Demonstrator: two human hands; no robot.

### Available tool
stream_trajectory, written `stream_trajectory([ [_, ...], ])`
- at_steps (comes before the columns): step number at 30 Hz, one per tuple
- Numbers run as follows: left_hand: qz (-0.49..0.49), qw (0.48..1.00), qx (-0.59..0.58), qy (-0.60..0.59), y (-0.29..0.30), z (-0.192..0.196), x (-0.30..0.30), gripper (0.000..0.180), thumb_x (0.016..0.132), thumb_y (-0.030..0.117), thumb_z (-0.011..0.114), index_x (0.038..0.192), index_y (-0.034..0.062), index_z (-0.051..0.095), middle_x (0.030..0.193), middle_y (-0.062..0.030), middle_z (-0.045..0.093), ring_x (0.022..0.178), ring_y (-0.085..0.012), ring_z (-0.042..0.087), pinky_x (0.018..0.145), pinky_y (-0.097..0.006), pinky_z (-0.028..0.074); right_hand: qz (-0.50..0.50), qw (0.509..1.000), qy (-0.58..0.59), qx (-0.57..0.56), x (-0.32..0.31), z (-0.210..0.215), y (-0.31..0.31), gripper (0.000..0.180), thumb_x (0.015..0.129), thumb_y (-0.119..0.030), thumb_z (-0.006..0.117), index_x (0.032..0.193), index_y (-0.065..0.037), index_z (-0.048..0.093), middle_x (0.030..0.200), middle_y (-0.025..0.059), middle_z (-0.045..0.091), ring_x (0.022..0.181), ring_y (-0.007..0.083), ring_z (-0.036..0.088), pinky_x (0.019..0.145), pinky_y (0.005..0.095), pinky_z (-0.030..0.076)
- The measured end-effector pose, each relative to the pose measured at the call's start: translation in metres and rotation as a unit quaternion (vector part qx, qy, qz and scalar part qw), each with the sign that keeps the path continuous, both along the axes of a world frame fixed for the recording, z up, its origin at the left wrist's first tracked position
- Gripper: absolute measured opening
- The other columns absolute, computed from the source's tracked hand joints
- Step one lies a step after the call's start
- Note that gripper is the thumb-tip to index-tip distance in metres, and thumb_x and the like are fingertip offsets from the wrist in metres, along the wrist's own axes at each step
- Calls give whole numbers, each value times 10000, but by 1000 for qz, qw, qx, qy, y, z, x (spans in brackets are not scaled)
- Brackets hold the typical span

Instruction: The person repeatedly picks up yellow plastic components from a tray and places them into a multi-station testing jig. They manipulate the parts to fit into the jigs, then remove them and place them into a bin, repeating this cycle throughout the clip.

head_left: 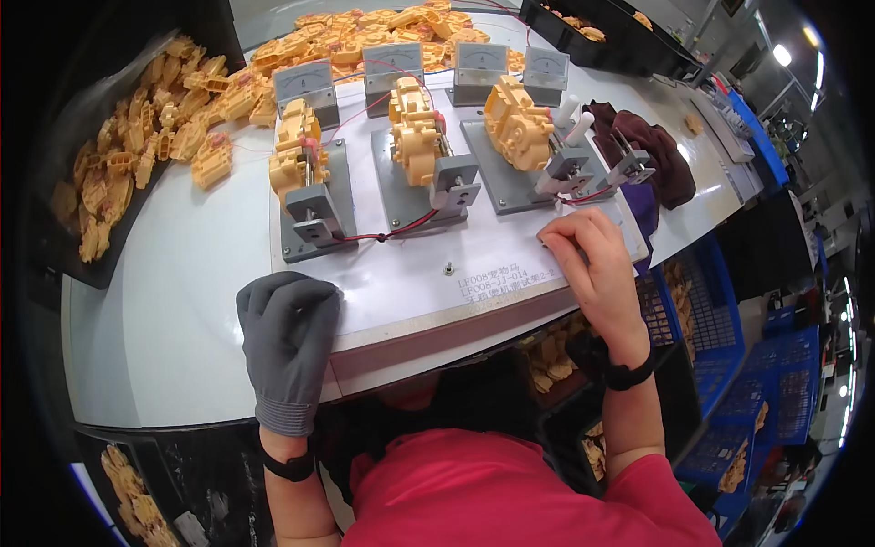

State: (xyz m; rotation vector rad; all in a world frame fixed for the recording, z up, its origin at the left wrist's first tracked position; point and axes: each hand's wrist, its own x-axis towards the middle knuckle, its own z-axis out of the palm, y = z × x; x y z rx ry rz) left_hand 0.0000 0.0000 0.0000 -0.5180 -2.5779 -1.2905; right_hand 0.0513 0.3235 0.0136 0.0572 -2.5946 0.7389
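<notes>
My left hand [290,342], in a grey glove, rests by the front left corner of a white-topped board [401,292]. Its fingers curl into a loose fist, with nothing sticking out. My bare right hand [597,264] hovers at the board's front right, thumb and forefinger pinched together; whatever may be between them is too small to make out. Beyond the hands, yellow plastic gear housings sit in grey test fixtures: a left one [296,155], a middle one [415,137] and a right one [519,123]. A further clamp [631,164] at the right bears no housing.
Several analog meters [394,68] stand behind the fixtures, joined by thin wires. Loose yellow housings [355,41] pile up behind them and fill a black bin [150,219] at left. A small toggle switch [448,269] juts from the board. Dark cloth [652,150] lies at right, above blue crates [766,383].
</notes>
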Motion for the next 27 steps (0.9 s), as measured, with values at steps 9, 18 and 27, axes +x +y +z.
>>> stream_trajectory([
  [9, 14, 998, -3, 61, 3, -2, -5, 128, 823, 73, 729, 950, 80, 714, 999, -70, 638, 1038, -280, 539, 919, -384, 437, 50, 993, 97, 41, -3, 5, -45, 180, 879, -144, 722, 1046, -88, 685, 974, 56, 637, 965, 267, 591, 842, 391, 413],
  [18, 1, 998, -14, 61, 0, -2, -4, 125, 851, 43, 692, 974, 21, 689, 1036, -102, 618, 1053, -263, 532, 915, -358, 461, 120, 989, 73, 37, -24, -1, -72, 106, 848, -146, 748, 940, -122, 701, 883, 23, 604, 877, 231, 582, 777, 376, 408],
  [27, 23, 999, 7, 47, 2, -3, -4, 131, 823, 133, 739, 949, 98, 724, 1008, -67, 661, 1047, -287, 541, 944, -403, 408, 112, 987, 105, 43, -25, -7, -73, 113, 832, -129, 761, 927, -119, 699, 855, 16, 602, 826, 229, 577, 748, 367, 412],
])
